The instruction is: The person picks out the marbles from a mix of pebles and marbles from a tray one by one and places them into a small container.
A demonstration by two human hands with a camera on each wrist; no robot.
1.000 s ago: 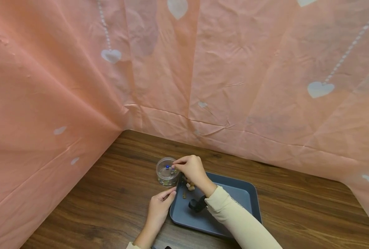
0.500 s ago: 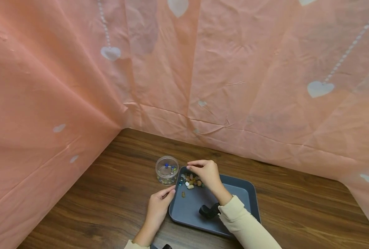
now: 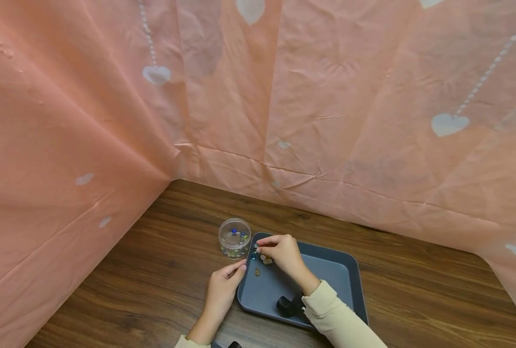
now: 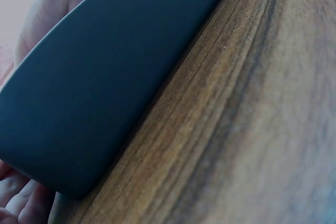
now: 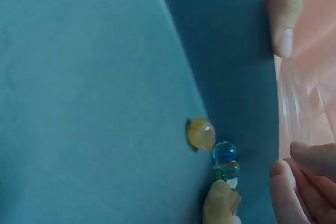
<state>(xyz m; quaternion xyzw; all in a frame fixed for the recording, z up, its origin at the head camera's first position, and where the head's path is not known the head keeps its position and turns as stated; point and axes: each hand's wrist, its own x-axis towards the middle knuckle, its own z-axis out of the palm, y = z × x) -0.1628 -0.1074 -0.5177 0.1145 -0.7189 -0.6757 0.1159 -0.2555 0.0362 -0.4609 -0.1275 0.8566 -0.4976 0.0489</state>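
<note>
In the head view, my right hand (image 3: 284,253) is over the back left corner of the grey-blue tray (image 3: 327,280), above a small group of glass marbles and polished stones. Thumb and forefinger are bent toward each other, with nothing visible between them in the right wrist view. There, a yellowish stone (image 5: 201,133), a clear blue marble (image 5: 224,152) and a pale tan stone (image 5: 216,203) lie along the tray wall. My left hand (image 3: 224,285) touches the tray's left edge with nearly straight fingers; its thumb (image 5: 285,24) lies against the rim.
Just left of the tray's back corner stands a round clear plastic jar (image 3: 234,241) with several marbles in it. One brown stone (image 3: 257,272) lies apart in the tray. A pink curtain (image 3: 310,159) hangs behind the wooden table (image 3: 162,270).
My right hand has gone from over the clear jar, back right across the tray's rim, then down to the stones and marbles in the corner. The left hand stays at the tray's edge.
</note>
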